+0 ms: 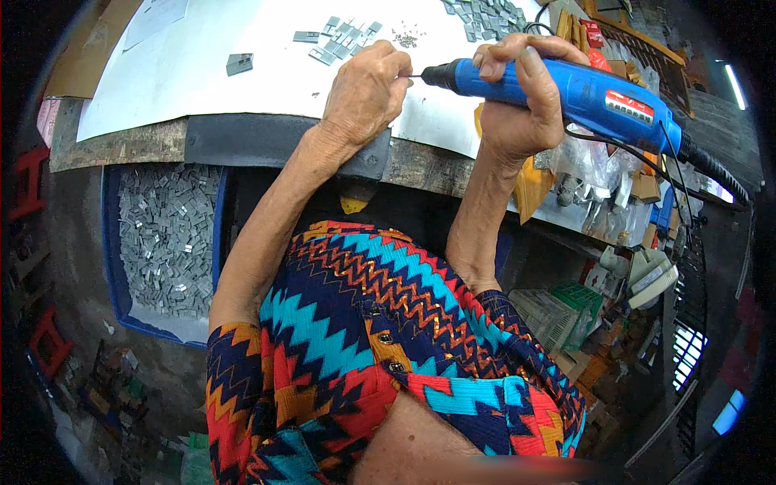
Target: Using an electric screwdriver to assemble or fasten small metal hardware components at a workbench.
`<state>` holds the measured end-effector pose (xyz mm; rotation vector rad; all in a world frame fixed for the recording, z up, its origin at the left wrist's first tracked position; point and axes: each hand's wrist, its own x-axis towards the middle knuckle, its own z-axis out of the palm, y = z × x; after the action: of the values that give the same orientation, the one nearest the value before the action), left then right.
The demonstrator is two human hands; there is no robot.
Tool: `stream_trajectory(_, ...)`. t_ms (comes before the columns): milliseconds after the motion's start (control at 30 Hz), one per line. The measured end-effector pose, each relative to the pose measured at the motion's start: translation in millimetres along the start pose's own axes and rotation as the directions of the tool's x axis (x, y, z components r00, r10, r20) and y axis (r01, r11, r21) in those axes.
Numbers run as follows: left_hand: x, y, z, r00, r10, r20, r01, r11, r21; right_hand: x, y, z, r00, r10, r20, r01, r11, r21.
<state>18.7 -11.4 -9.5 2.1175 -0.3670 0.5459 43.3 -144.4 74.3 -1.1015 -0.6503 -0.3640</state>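
Observation:
My right hand is wrapped round a blue electric screwdriver, held nearly level with its thin bit pointing left. The bit's tip reaches the fingertips of my left hand. That hand is closed in a pinch above the white sheet, and whatever it holds is hidden behind the fingers. Just beyond it lie a group of small grey rectangular parts and a scatter of tiny screws. A couple of grey parts rest together farther left.
Below the table edge at left stands a blue bin full of small grey parts. More grey pieces lie at the far right of the sheet. Clear plastic bags and the tool's black cable crowd the right side.

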Motion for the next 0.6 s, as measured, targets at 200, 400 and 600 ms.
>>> stream_trajectory(200,0,1,0,0.999,-0.041,0.014,0.041,0.999,-0.015,-2,-1,3,0.999,0.007,-0.038,-0.007,1.000,0.007)
stream_trajectory(400,-1,3,-8,0.991,-0.131,0.034,0.135,0.971,-0.195,0,-9,6,0.995,0.015,-0.095,-0.007,0.996,0.093)
stream_trajectory(600,-3,9,-13,0.970,-0.220,0.105,0.243,0.908,-0.342,3,-24,5,0.992,0.014,-0.125,0.005,0.988,0.155)
